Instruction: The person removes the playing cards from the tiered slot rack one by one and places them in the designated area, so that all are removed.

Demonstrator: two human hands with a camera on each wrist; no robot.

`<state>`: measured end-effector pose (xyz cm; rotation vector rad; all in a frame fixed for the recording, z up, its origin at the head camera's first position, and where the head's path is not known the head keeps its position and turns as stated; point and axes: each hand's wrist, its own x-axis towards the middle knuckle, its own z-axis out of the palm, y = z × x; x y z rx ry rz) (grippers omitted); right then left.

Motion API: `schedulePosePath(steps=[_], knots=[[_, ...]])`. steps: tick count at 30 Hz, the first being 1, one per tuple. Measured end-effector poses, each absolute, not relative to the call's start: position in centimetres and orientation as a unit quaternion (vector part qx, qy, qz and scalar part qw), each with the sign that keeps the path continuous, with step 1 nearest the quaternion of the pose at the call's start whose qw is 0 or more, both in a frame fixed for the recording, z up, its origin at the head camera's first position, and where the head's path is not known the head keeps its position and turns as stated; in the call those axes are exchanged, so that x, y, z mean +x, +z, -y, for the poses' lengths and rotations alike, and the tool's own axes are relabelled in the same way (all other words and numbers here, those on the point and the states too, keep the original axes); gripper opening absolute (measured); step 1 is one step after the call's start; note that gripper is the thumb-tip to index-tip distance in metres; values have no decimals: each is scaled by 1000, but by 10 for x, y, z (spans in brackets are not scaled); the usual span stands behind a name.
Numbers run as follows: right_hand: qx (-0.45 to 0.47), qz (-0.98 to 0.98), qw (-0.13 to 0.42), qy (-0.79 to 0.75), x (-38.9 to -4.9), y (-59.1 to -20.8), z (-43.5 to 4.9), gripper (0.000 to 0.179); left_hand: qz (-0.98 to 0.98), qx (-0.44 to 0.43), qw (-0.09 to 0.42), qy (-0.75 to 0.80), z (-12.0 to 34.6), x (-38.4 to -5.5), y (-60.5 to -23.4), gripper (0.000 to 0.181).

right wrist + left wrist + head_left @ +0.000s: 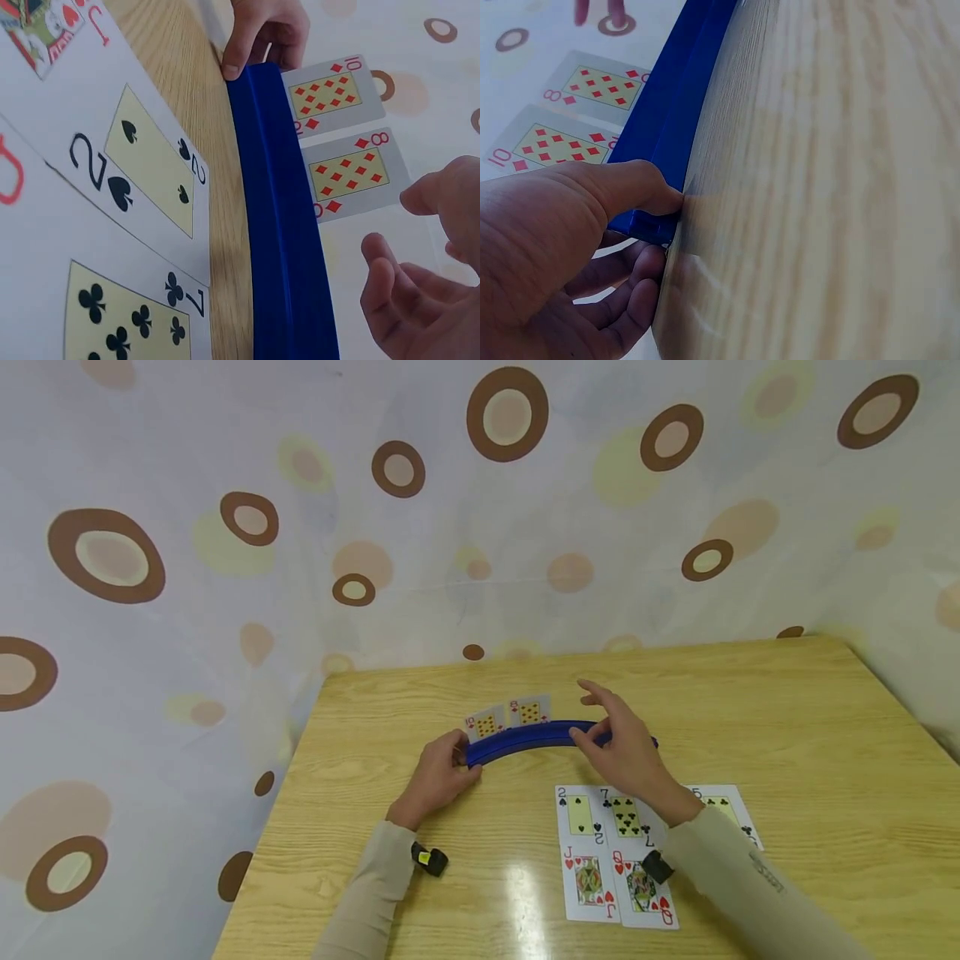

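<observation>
A curved blue card holder (525,737) stands on the table. Upright in its slot, side by side, are the ten of diamonds (486,724) and the eight of diamonds (529,712). My left hand (435,772) grips the holder's left end, thumb on the near side, as the left wrist view shows. Over the holder's right part is my right hand (628,753). Its fingers are spread, and the right wrist view shows nothing between thumb and fingers, a little apart from the eight of diamonds (352,176).
Nearer than the holder lie face-up cards: the two of spades (579,814), the seven of clubs (624,817), a five (723,806), the jack of hearts (589,885) and the queen of hearts (642,893). My right forearm partly covers them. A patterned cloth (450,543) hangs behind the wooden table (360,718).
</observation>
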<state>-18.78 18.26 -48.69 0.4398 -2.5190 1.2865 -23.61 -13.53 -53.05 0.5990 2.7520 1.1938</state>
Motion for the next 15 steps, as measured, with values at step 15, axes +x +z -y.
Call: schedulePosePath(steps=[15], knots=[[219,863,95,444,-202,-504,-171,62,-897,205,40,390,136,-237,-533,29]])
